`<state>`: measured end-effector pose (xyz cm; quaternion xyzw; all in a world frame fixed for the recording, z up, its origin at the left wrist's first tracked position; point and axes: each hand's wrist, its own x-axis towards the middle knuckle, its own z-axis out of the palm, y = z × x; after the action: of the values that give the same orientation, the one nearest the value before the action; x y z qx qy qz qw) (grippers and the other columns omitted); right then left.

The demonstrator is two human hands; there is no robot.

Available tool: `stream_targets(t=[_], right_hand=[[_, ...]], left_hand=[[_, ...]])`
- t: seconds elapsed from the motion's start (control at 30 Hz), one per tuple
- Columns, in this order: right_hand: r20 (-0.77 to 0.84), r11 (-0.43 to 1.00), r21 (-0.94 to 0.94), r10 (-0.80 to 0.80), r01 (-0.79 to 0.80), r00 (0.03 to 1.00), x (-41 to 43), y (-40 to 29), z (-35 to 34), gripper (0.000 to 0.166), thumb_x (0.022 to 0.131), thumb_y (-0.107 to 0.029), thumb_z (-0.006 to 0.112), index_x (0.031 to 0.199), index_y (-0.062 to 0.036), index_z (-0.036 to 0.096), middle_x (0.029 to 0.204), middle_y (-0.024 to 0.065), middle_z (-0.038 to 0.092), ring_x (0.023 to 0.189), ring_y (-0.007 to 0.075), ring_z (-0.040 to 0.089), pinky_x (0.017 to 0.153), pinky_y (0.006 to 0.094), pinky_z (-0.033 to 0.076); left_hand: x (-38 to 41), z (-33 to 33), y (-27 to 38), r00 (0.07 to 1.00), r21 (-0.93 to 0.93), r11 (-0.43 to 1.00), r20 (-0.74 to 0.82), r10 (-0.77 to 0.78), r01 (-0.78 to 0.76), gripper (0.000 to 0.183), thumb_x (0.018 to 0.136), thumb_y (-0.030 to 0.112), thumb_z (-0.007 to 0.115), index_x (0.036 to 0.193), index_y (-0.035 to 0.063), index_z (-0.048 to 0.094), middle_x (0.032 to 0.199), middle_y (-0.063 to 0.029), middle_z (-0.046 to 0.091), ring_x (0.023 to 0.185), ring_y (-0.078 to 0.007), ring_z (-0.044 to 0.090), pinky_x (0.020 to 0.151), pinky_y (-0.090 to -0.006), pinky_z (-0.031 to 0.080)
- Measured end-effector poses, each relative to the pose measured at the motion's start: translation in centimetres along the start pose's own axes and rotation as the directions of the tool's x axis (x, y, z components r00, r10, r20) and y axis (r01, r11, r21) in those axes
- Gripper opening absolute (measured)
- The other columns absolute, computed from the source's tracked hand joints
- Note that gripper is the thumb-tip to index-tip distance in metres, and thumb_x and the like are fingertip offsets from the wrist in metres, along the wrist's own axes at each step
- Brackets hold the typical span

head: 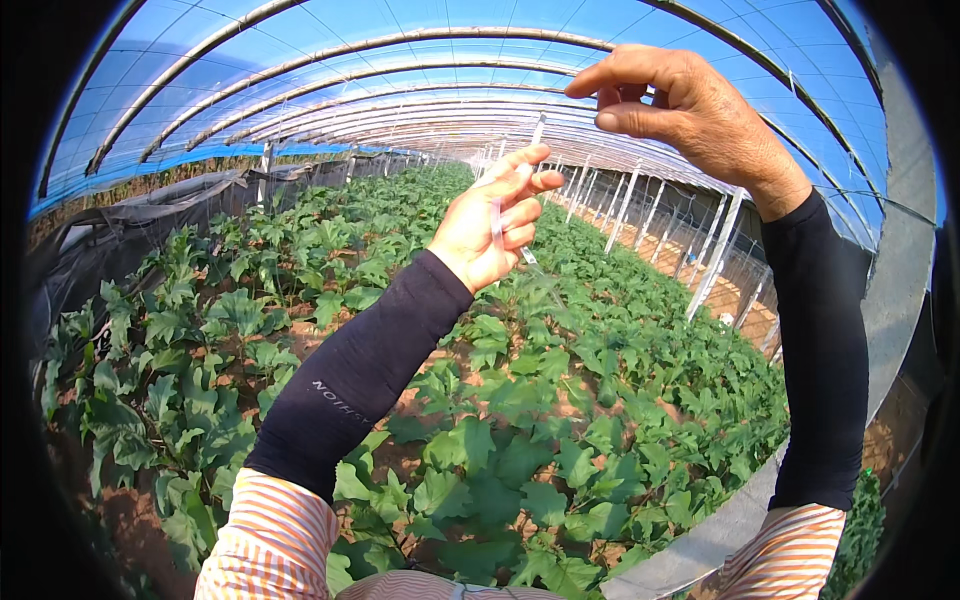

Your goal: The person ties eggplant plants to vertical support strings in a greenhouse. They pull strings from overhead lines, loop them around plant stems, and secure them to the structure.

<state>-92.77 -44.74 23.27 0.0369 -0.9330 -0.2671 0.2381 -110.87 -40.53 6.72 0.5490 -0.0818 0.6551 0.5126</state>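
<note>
My left hand [491,217] is raised in the middle of the view, its fingers partly curled around a clear plastic strip [496,225]. One piece of the strip crosses the palm. A short end stands up past the fingertips, and a thin tail hangs below the hand against the leaves. Higher and to the right, my right hand [660,105] is held up near the roof poles. A gap shows between its thumb and index finger, with the other fingers curled in, and I see nothing held there. Leafy green crop plants [480,450] grow below both hands.
Curved roof poles [420,34] and thin wires span overhead under plastic film. White posts [716,255] line the right side beside a bare soil path [675,240]. A grey wall edge [904,217] rises close at right. Dark sheeting [150,210] runs along the left.
</note>
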Motion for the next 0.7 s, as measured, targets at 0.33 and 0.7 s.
stream_targets(t=[0.33,0.7], right_hand=[[-0.084,0.975,0.198,-0.09,0.105,0.992,4.6,-3.8,9.1,0.015,0.077,-0.011,0.066,0.091,-0.0057,0.067,0.077,0.0043,0.058,0.071,0.0167,0.057,0.063,0.0283,0.046],[-0.837,0.904,0.413,0.424,-0.109,0.346,11.5,-1.5,-5.4,0.02,0.088,-0.017,0.059,0.099,-0.0018,0.066,0.065,-0.0011,0.058,0.05,0.0008,0.041,0.039,0.0145,0.03]], left_hand=[[-0.5,-1.0,4.7,0.996,-0.111,0.991,0.063,-0.069,0.075,0.017,0.091,0.021,0.051,0.102,0.0085,0.054,0.092,-0.0009,0.062,0.075,-0.0096,0.061,0.058,-0.0204,0.052],[-2.1,0.1,8.4,0.905,0.289,0.95,0.362,-0.224,0.119,0.046,0.095,0.036,0.043,0.124,0.0007,0.046,0.114,-0.0125,0.058,0.09,-0.0158,0.061,0.077,-0.0252,0.047]])
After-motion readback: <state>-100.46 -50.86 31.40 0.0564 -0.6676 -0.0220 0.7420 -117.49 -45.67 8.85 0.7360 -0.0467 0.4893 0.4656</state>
